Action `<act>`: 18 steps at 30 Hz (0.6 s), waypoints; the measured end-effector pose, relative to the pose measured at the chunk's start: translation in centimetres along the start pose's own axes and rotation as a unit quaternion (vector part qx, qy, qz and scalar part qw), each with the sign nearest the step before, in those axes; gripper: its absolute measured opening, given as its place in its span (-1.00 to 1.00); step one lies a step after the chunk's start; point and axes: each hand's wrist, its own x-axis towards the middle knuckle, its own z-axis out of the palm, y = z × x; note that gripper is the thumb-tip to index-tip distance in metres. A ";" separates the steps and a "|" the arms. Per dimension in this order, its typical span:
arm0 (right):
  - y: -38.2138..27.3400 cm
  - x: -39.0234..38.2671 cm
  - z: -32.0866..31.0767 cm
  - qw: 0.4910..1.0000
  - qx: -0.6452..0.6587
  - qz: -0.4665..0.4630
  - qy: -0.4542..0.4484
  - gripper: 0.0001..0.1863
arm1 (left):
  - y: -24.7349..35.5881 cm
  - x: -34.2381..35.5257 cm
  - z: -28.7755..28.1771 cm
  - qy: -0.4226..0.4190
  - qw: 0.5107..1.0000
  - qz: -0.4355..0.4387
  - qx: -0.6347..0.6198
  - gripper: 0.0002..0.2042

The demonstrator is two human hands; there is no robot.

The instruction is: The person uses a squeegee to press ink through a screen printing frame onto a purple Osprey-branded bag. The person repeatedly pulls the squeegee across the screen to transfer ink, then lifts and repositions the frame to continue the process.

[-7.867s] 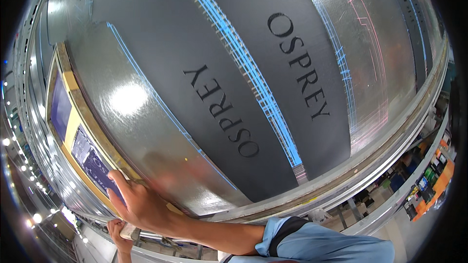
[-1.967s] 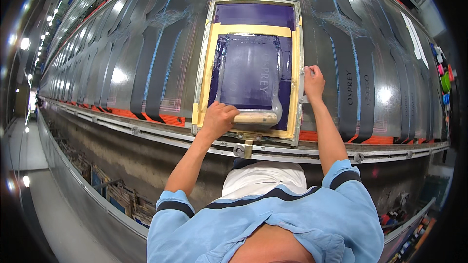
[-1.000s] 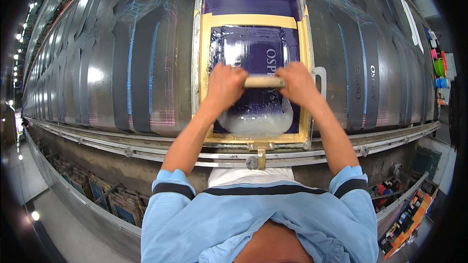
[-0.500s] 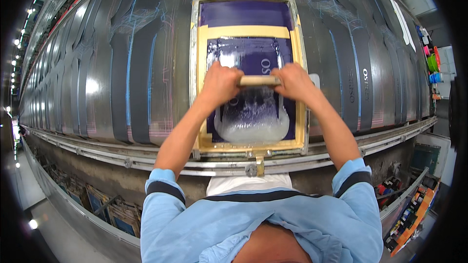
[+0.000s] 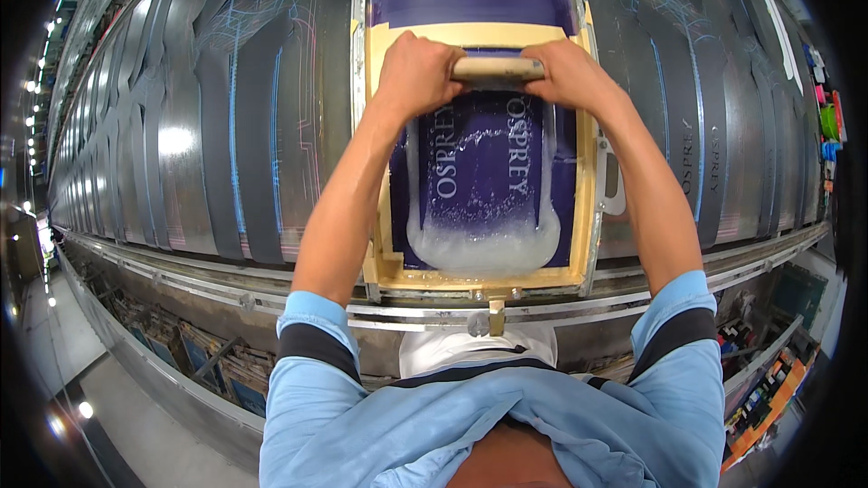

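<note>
At far left we have pale floor (image 5: 136, 434), then a row of boards (image 5: 203, 357) below the rail (image 5: 398, 314). Dark panels (image 5: 260, 154) with blue lines lie on the table (image 5: 176, 140). Our left hand (image 5: 418, 79) comes next, fingers curled around the left end of the squeegee (image 5: 497, 69). The squeegee lies crosswise over the upper part of the purple screen (image 5: 470, 4), by the band of yellow tape (image 5: 479, 34); we cannot tell whether its blade touches the mesh. Nearer us, milky liquid (image 5: 488, 253) pools across the screen's lower part and runs up both sides, with pale lettering between. A brass-coloured clamp (image 5: 496, 316) sits at the screen's near edge. Our right hand (image 5: 571, 77) has its fingers closed around the squeegee's right end. Farther right, a metal loop (image 5: 615, 197) juts from the screen's side, then come lettered panels (image 5: 692, 154) and a green tub (image 5: 829, 122).
</note>
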 end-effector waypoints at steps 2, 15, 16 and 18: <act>-2.4 -4.1 1.8 0.998 -0.039 -0.024 0.034 -0.70 | 2.4 -4.2 0.7 0.022 0.999 0.028 -0.010 -0.79; -7.6 -12.9 3.6 0.997 -0.075 -0.034 -0.004 -0.64 | 7.4 -13.3 0.8 0.006 0.999 0.044 0.012 -0.78; -6.1 -10.3 2.4 0.998 -0.063 -0.029 -0.011 -0.68 | 6.2 -10.8 0.5 -0.001 0.999 0.033 0.016 -0.79; -3.5 -5.2 0.2 0.999 -0.048 -0.002 -0.010 -0.70 | 3.5 -5.2 -0.3 0.017 1.000 0.021 0.011 -0.78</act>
